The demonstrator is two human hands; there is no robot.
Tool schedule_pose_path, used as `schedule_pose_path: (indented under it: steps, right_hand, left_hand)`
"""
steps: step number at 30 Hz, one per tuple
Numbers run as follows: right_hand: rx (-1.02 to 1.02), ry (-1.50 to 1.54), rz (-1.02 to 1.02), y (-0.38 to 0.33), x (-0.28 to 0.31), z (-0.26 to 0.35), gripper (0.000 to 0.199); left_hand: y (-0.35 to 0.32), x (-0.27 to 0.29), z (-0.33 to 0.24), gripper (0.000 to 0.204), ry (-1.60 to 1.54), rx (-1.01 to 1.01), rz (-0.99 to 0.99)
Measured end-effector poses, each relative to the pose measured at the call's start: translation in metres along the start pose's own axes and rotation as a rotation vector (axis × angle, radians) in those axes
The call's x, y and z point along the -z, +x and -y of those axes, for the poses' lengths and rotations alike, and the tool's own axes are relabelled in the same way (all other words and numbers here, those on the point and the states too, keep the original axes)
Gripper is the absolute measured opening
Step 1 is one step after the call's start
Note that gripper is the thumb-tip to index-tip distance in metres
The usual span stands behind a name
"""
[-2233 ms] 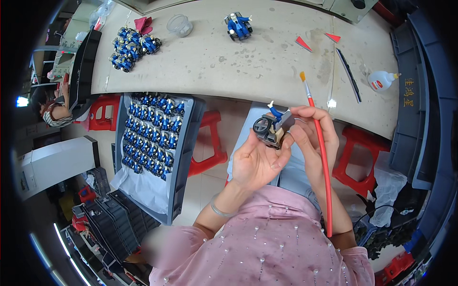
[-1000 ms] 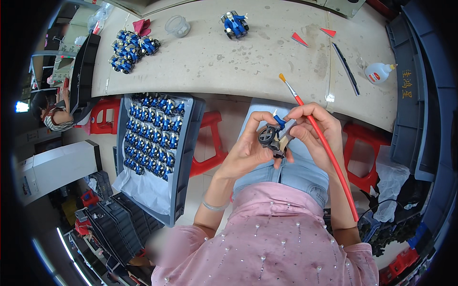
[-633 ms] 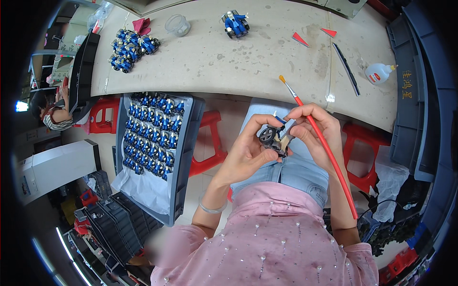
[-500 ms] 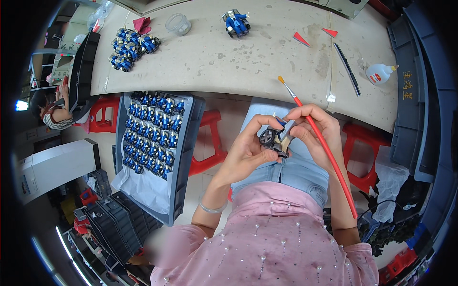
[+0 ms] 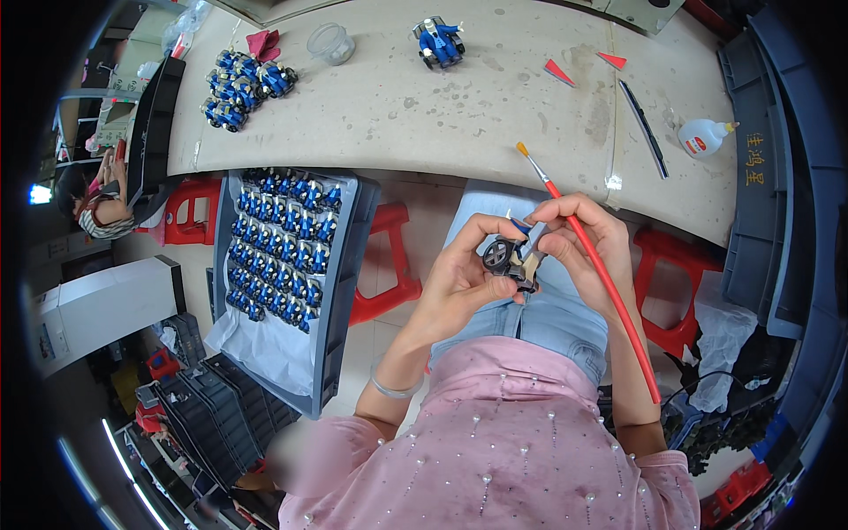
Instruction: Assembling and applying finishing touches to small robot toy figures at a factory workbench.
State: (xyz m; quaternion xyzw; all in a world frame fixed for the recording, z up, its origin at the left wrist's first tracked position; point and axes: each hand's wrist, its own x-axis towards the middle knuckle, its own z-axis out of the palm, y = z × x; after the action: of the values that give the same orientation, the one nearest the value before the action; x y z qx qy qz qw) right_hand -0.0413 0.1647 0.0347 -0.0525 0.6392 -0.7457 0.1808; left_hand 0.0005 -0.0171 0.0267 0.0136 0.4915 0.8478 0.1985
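Over my lap, my left hand [image 5: 468,278] grips a small toy figure in a wheelchair [image 5: 515,256], blue and beige with a dark spoked wheel. Against the figure's other side press the thumb and fingertips of my right hand [image 5: 587,247]. A red paintbrush [image 5: 609,287] is also held in my right hand, its yellowish bristles pointing up past the table's near edge and its handle lying along my forearm. My fingers hide part of the figure. On the table beyond, a like figure [image 5: 438,42] in blue sits in its wheelchair.
Left of my lap, a grey crate [image 5: 331,353] holds rows of blue figures on white sheeting. The table [image 5: 397,132] carries a figure cluster [image 5: 238,93], a clear cup [image 5: 329,44], red triangular pieces [image 5: 558,72], a black pen [image 5: 643,128] and a white glue bottle [image 5: 704,139]. Red stools [image 5: 676,291] flank me.
The toy figure has turned and shifted very slightly in my fingers. Both hands keep their hold, and the brush has barely moved.
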Motion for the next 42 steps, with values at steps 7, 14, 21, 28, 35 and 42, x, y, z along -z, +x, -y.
schedule_pose_path:
  steps: [7, 14, 21, 28, 35, 42]
  right_hand:
    - [0.006, 0.000, 0.020, -0.001, 0.002, -0.006, 0.022]
    - [0.011, -0.025, 0.042, 0.000, 0.003, -0.004, 0.022]
    - [0.042, -0.043, 0.039, 0.001, 0.005, -0.005, 0.022]
    - [0.037, -0.037, 0.049, 0.001, 0.002, 0.000, 0.022]
    - [0.031, -0.015, 0.043, 0.001, 0.002, -0.001, 0.023]
    - [0.050, 0.065, 0.089, 0.003, 0.005, -0.014, 0.022]
  left_hand:
    - [-0.001, -0.004, -0.009, 0.048, 0.201, 0.015, -0.026]
    - [0.001, 0.001, -0.015, 0.047, 0.482, -0.049, 0.014]
    - [-0.002, -0.009, -0.016, 0.047, 0.506, -0.057, -0.038]
    - [-0.005, -0.008, -0.014, 0.048, 0.534, -0.061, -0.046]
    - [-0.005, -0.010, -0.013, 0.048, 0.475, -0.061, -0.054]
    - [-0.005, -0.015, -0.018, 0.047, 0.689, -0.110, -0.135]
